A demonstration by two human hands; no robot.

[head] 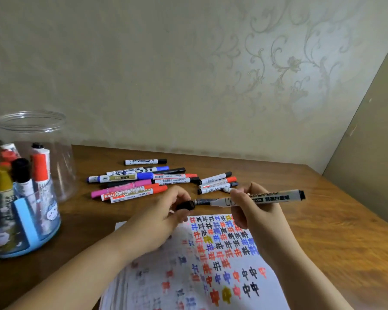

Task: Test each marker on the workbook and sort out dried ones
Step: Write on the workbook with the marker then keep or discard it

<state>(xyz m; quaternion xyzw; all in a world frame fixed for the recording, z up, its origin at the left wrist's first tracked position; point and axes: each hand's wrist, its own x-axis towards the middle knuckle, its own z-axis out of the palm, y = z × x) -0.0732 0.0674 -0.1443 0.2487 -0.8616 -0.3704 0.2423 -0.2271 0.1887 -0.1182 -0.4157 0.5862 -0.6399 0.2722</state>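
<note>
Holding a black marker (255,199) level above the workbook (222,265), with its cap (185,205) just at the tip.

The marker is gripped by the right hand (253,209); its long axis is laid left to right, tip pointing left. The cap is pinched by the left hand (166,218) fingers (182,214), touching the tip on the same line.

Workbook up front, markers behind it

The workbook (211,265) lies nearest on the worktop (323,220); loose markers (143,182) sit behind it, and at far left a jar (29,175) holds more markers upright.
</note>
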